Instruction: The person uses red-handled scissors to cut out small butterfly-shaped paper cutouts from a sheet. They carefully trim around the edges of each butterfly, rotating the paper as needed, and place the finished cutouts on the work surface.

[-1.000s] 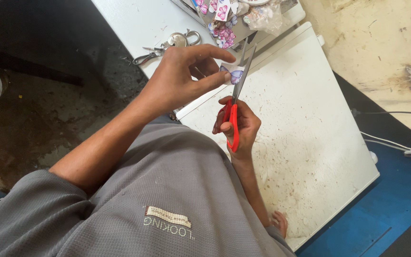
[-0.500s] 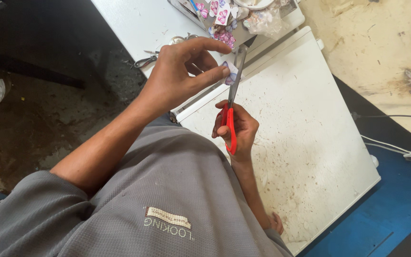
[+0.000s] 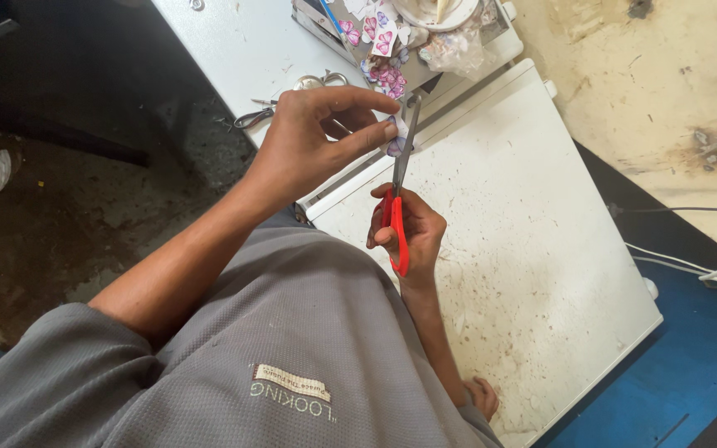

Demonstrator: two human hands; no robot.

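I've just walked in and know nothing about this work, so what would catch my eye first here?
Mid-frame, the right hand grips red-handled scissors, blades pointing up at a small butterfly cutout pinched by the left hand. Above them, at the top of the view, a heap of pink and purple butterfly pieces lies on a pale table. A white speckled board lies below the hands, to the right.
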